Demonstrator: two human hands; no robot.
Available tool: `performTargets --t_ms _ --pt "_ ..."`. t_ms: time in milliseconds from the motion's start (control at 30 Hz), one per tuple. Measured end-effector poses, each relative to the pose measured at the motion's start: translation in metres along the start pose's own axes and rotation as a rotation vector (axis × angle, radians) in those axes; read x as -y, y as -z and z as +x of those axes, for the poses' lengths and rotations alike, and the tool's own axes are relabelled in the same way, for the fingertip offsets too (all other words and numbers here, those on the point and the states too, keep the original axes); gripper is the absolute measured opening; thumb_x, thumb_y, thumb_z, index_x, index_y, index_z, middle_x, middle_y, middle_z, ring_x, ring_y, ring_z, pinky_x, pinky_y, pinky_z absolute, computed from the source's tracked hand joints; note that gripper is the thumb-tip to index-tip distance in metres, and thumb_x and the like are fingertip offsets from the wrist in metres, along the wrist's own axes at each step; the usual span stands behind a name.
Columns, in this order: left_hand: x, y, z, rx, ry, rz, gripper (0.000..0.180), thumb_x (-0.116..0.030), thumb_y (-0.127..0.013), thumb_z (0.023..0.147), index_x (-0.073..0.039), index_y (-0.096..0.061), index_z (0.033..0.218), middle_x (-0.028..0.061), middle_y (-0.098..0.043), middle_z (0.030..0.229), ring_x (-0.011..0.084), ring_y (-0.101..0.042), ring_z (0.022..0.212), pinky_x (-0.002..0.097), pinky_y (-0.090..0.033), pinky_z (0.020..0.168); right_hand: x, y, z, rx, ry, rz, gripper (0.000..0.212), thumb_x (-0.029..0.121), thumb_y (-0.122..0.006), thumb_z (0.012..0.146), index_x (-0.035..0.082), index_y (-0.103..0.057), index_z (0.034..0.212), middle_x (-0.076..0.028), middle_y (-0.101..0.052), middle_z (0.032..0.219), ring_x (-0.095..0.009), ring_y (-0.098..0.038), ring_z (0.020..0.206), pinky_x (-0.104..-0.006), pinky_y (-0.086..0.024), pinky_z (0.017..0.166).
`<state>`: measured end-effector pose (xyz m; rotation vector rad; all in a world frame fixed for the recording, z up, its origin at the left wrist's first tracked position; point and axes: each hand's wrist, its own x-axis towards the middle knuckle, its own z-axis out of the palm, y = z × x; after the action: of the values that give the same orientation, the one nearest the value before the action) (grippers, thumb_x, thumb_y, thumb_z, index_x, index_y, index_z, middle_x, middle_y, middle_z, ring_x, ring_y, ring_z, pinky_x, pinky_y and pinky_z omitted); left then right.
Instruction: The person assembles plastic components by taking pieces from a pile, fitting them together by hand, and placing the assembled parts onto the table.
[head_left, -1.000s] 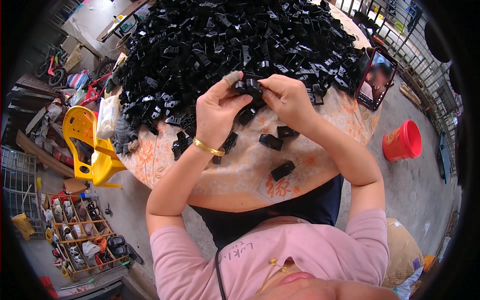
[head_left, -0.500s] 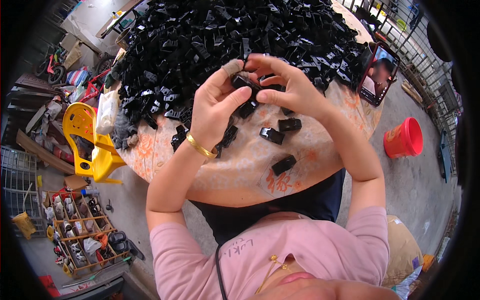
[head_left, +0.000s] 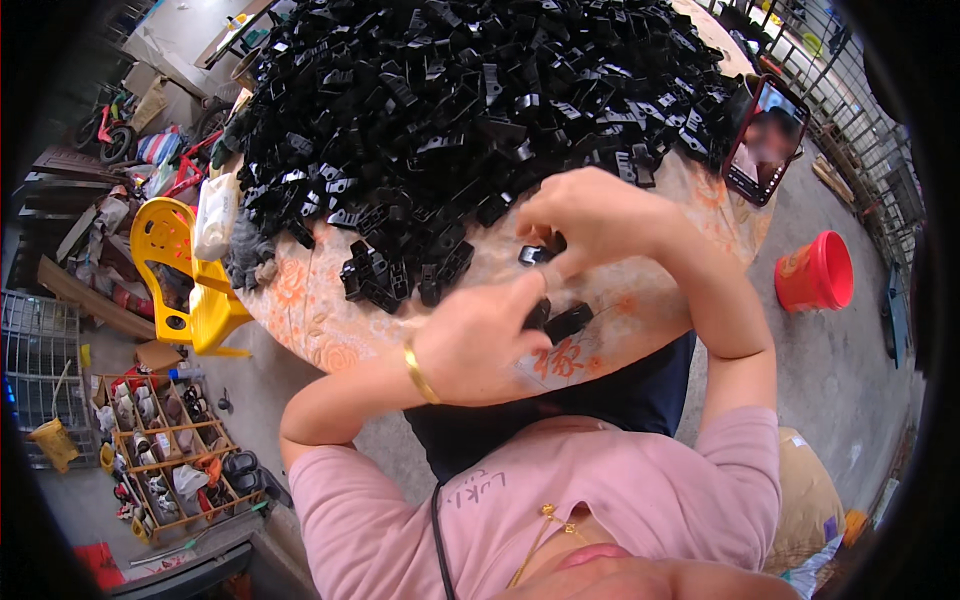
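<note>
Near the table's front edge, my left hand [head_left: 485, 335] has its thumb and fingers curled about a black plastic part [head_left: 537, 315]. A second black part [head_left: 570, 321] lies just right of it. My right hand [head_left: 600, 222] reaches down from above, its fingers bent around a black part [head_left: 556, 241], mostly hidden under them. A shiny black part [head_left: 534, 255] sits beside those fingertips. Left of my hands lies a small group of black parts [head_left: 375, 275]. Beyond them rises a large pile of similar black parts [head_left: 440, 110].
A flowered cloth covers the round table [head_left: 310, 300]. A phone [head_left: 766, 142] stands at its right edge. On the floor are a red bucket [head_left: 815, 272] at right, a yellow plastic chair [head_left: 185, 280] at left, and a shoe rack [head_left: 175, 455].
My hands were together over the table around a black part. They have parted: the left came down toward the front edge, the right moved right and down to the loose parts.
</note>
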<state>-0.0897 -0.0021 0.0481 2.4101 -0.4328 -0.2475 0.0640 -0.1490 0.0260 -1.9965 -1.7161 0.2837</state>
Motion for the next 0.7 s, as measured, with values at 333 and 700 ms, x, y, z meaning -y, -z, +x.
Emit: performTargets --t_ms 333,700 --pt "0.037 0.005 0.001 -0.476 0.125 0.720 0.027 -0.015 -0.072 0.064 -0.005 -0.058 0.086 0.0098 -0.049 0.086 0.0277 -0.048 0.082 0.0358 -0.041 0.071 -0.001 0.001 0.007 -0.286 -0.007 0.142 0.030 0.013 -0.067 0.068 0.000 -0.062 0.095 -0.010 -0.061 0.077 -0.026 -0.060 0.070 -0.0322 -0.049 0.064" --pt "0.050 0.019 0.022 -0.660 0.095 -0.729 0.020 -0.004 -0.058 0.085 0.003 -0.057 0.104 0.0046 -0.060 0.094 0.0095 -0.057 0.082 0.0230 -0.049 0.071 0.003 -0.011 0.014 -0.445 -0.156 0.717 0.035 -0.001 -0.065 0.077 -0.001 -0.057 0.110 -0.008 -0.063 0.096 -0.010 -0.060 0.086 -0.0238 -0.051 0.074"
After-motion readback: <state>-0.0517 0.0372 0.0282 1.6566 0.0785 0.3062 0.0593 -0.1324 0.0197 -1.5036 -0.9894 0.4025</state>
